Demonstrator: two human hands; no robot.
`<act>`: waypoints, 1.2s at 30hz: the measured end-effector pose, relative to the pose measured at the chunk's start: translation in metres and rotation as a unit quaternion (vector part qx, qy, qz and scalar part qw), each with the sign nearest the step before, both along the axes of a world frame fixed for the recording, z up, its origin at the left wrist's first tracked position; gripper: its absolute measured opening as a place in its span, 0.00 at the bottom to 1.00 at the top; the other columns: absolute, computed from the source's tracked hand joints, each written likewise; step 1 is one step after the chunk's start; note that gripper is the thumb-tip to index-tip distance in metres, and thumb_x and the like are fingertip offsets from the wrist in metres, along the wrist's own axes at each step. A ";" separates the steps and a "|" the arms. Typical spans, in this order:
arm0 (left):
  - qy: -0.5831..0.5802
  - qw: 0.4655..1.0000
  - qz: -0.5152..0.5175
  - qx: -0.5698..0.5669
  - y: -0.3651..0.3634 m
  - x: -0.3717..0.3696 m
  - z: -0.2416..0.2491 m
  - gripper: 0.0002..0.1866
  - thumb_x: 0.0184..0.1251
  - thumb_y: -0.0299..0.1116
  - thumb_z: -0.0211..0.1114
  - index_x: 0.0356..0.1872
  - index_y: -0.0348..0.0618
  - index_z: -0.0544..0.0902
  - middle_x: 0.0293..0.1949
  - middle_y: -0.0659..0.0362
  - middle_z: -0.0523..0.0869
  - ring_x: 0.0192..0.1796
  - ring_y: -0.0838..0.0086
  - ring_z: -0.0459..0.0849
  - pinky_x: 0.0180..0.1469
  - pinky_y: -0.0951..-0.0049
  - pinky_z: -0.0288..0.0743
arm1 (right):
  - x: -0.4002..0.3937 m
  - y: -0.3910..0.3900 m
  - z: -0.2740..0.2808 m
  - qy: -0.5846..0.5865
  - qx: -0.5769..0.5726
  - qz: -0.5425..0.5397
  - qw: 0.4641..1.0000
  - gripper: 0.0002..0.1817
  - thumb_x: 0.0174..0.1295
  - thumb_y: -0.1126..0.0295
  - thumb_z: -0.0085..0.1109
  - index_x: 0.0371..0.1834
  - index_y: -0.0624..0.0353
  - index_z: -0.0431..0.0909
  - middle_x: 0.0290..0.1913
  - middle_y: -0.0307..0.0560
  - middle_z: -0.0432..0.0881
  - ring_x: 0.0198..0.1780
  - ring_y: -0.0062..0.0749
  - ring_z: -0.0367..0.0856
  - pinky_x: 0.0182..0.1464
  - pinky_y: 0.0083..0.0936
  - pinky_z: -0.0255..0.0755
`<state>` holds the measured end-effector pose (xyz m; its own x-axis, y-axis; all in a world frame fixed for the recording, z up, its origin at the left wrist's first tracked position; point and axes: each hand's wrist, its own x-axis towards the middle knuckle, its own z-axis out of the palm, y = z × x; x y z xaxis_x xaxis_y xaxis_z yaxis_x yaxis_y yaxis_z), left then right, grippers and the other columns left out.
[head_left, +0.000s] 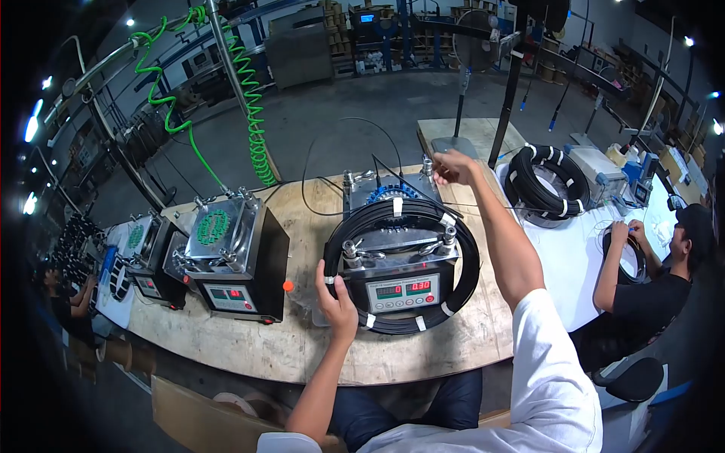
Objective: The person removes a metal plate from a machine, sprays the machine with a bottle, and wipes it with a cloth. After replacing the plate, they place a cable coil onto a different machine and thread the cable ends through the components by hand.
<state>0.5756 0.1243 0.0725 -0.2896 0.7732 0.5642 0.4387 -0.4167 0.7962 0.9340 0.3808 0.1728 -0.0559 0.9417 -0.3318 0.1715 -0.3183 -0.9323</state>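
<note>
A coil of black cable (468,279), bound with white ties, leans upright in front of a benchtop machine (453,283) with red digits on its panel. My left hand (337,300) is closed around the coil's left side. Behind the coil, my right hand (453,167) reaches to the machine's far right corner, beside a metal post (427,164). Its fingers are curled together; whatever they hold is too small to make out. Blue connectors (393,192) sit in a ring on the machine's top plate, partly hidden by the coil.
Two similar machines with green rings, one of them nearer (260,260), stand to the left on the wooden table (196,336). Green coiled air hoses (253,106) hang above. More cable coils (547,181) lie at right, where a co-worker (649,291) sits; another person works far left.
</note>
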 end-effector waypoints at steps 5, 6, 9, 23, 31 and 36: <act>-0.032 0.999 -0.004 0.004 0.001 0.000 0.001 0.24 0.84 0.32 0.57 0.74 0.32 0.70 0.71 0.42 0.77 0.72 0.51 0.76 0.76 0.57 0.65 | -0.011 -0.046 0.014 0.014 0.153 0.004 0.988 0.27 0.80 0.38 0.48 0.59 0.46 0.86 0.32 0.41 0.80 0.25 0.23 0.79 0.27 0.21 0.73; -0.034 0.999 -0.005 0.004 0.001 -0.001 0.001 0.24 0.83 0.32 0.57 0.74 0.32 0.71 0.70 0.43 0.77 0.72 0.51 0.76 0.76 0.56 0.65 | -0.018 -0.047 0.021 -0.026 0.138 0.022 0.990 0.28 0.80 0.38 0.49 0.58 0.48 0.85 0.31 0.40 0.79 0.24 0.23 0.79 0.26 0.21 0.73; -0.012 0.999 0.002 0.034 0.005 -0.003 -0.001 0.23 0.82 0.31 0.59 0.71 0.31 0.72 0.71 0.43 0.76 0.71 0.52 0.76 0.75 0.57 0.65 | -0.036 -0.041 0.045 -0.148 0.112 0.064 0.981 0.32 0.78 0.37 0.52 0.55 0.59 0.82 0.28 0.40 0.76 0.21 0.25 0.78 0.23 0.22 0.73; -0.045 0.989 -0.098 -0.104 0.043 -0.017 0.048 0.23 0.88 0.45 0.52 0.61 0.32 0.80 0.37 0.54 0.85 0.36 0.70 0.83 0.39 0.69 0.78 | -0.027 -0.068 0.000 0.175 0.264 -0.050 0.947 0.16 0.75 0.65 0.65 0.62 0.55 0.77 0.44 0.35 0.78 0.34 0.16 0.76 0.33 0.15 0.67; -0.148 0.975 -0.115 -0.115 0.021 -0.013 0.027 0.25 0.89 0.48 0.51 0.67 0.35 0.78 0.29 0.63 0.80 0.22 0.83 0.75 0.24 0.78 0.72 | -0.034 -0.035 0.000 -0.135 0.295 -0.132 0.937 0.16 0.72 0.62 0.69 0.55 0.60 0.82 0.31 0.31 0.82 0.31 0.16 0.78 0.34 0.17 0.70; -0.150 0.964 -0.169 -0.136 0.029 -0.026 0.035 0.24 0.89 0.45 0.52 0.68 0.34 0.78 0.34 0.61 0.81 0.28 0.81 0.79 0.30 0.78 0.75 | -0.031 -0.037 -0.008 -0.076 0.332 -0.122 0.932 0.15 0.72 0.62 0.69 0.53 0.60 0.84 0.32 0.33 0.84 0.32 0.16 0.79 0.33 0.19 0.73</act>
